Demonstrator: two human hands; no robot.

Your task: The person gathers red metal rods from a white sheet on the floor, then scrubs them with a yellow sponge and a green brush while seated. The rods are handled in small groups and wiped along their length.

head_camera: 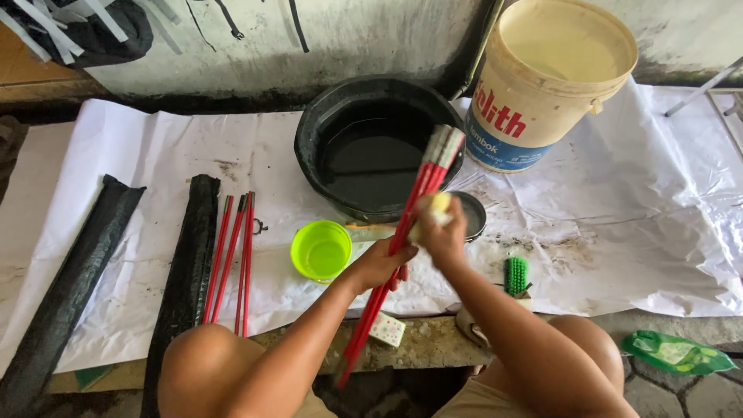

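Right hand (443,232) closed around a pale yellow sponge-like pad (439,204), pressed against a bundle of thin red sticks with whitish tips (402,232). Left hand (381,265) clenched on the same bundle lower down, sticks slanting from between the knees up over a round black basin of dark liquid (371,147). Best done, probably, with a firm lower grip and strokes along the length, tips kept above the basin. Nearby: a lime-green plastic cup (320,249), a green bristle brush (516,274), a cream plastic bucket (546,81), loose red sticks (232,255) beside black rolled sheets (190,263) on white paper (619,217). Cup close to the left elbow, easily tipped.
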